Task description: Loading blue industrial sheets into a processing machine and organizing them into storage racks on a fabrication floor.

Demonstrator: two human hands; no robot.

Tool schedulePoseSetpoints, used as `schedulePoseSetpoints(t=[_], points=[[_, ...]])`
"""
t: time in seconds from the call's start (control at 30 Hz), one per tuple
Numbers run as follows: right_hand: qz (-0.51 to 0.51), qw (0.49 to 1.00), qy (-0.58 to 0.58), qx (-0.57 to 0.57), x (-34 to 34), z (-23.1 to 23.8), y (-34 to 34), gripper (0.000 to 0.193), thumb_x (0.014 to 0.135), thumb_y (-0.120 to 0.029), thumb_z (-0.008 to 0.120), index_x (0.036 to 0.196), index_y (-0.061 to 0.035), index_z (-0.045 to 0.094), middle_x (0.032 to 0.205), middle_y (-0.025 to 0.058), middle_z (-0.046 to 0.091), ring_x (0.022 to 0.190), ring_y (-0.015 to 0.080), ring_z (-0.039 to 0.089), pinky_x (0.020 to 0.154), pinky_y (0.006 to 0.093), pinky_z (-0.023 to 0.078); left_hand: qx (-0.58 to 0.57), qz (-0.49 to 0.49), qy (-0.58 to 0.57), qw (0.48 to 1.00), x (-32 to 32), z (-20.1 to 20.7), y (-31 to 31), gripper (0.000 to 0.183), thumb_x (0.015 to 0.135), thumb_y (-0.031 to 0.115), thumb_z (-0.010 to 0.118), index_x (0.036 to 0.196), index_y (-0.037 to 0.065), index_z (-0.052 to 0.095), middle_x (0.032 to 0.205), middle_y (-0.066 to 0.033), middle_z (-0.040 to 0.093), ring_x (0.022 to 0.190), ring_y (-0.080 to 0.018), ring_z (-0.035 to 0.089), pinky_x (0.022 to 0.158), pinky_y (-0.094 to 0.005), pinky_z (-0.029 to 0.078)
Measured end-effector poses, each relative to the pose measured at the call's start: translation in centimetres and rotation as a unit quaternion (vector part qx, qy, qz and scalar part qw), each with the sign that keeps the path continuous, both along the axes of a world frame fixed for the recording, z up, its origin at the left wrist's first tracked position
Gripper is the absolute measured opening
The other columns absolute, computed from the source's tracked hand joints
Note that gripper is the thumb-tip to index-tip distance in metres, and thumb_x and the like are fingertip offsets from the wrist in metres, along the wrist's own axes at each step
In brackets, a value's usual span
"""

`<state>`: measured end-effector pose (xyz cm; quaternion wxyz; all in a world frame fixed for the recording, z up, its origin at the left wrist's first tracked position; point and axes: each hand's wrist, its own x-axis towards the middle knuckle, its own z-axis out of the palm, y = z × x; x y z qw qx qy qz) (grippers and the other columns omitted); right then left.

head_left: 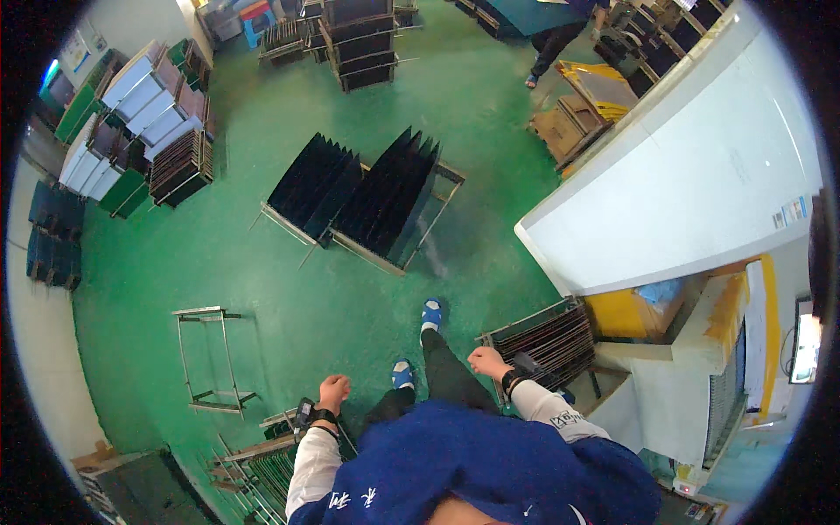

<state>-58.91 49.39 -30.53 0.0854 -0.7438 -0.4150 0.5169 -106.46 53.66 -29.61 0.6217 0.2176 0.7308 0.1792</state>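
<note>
My left hand (pixel 333 391) hangs forward of my body with its fingers curled in, and nothing shows in it. A dark strap with a small device circles that wrist. Loosely closed, my right hand (pixel 486 360) also shows nothing in its grip and wears a dark wristband. Nearest to the right hand is a metal rack of thin dark panels (pixel 542 346), a little beyond its knuckles. Below and left of my left hand stands another slotted rack (pixel 262 472), partly covered by my arm. Neither hand visibly touches anything.
Ahead on the green floor (pixel 289 280) stand two racks of upright dark panels (pixel 389 197). An unloaded metal frame (pixel 210 359) stands left. A large white panel-like housing (pixel 691 184) juts in at right. Far off, a person's leg (pixel 556 48) shows near cardboard boxes (pixel 569 127).
</note>
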Motion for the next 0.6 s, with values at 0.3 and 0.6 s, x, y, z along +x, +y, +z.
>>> schedulePoseSetpoints(t=[0.3, 0.6], points=[[0.105, 0.993, -0.013, 0.053, 8.8, -1.9, 12.1, 0.016, 0.082, -0.018, 0.061, 0.078, -0.0031, 0.065, 0.063, 0.0048, 0.063, 0.052, 0.0146, 0.058, 0.049, 0.0301, 0.046, -0.037, 0.114, -0.051, 0.992, 3.5, -0.2, 1.5, 0.028, 0.087, 0.020, 0.060, 0.108, 0.002, 0.061, 0.089, -0.0074, 0.066, 0.066, -0.0140, 0.060, 0.053, -0.0270, 0.048], [-0.037, 0.999, 0.009, 0.011, 10.0, 1.7, 22.4, 0.016, 0.086, -0.018, 0.060, 0.091, -0.0023, 0.063, 0.071, 0.0046, 0.063, 0.056, 0.0131, 0.057, 0.048, 0.0273, 0.046, -0.035, -0.149, -0.098, 0.983, 8.3, 1.7, 9.4, 0.071, 0.089, 0.050, 0.057, 0.137, 0.000, 0.043, 0.139, -0.0140, 0.046, 0.129, -0.0242, 0.042, 0.107, -0.0323, 0.030]])
